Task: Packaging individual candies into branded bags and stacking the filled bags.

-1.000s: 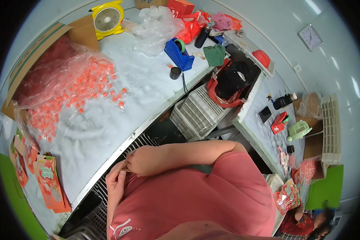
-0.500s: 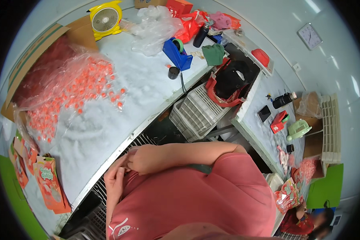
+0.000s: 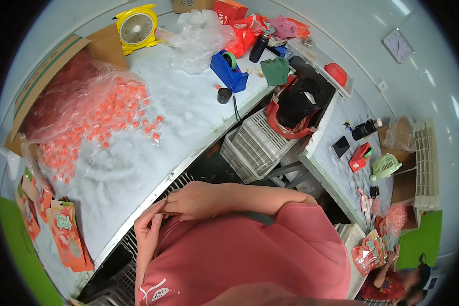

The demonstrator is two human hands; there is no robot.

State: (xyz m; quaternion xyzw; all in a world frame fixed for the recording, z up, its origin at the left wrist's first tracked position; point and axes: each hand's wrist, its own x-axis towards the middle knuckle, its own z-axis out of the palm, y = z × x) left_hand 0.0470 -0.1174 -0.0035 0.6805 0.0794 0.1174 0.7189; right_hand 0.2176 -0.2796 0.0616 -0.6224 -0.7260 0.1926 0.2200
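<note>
My two hands meet at the table's front edge, close against my red shirt. My left hand has its fingers bent and touching the right one's fingertips. My right hand comes across my body, its fingers curled in a pinch. Whatever lies between the fingers is hidden or too small to make out. Past them, on the white table, small wrapped orange-red pieces spill out of a clear plastic bag inside a cardboard box. Flat orange printed pouches lie at the left end.
At the back are a yellow fan, a blue tape dispenser and a dark bottle. A grey plastic crate with a red-and-black bag stands between the tables. Another person is at the lower right.
My right hand has shifted slightly upward, and both hands stay together. The whole view has moved a little. At the lower right, the other person's hand has risen near a pouch.
</note>
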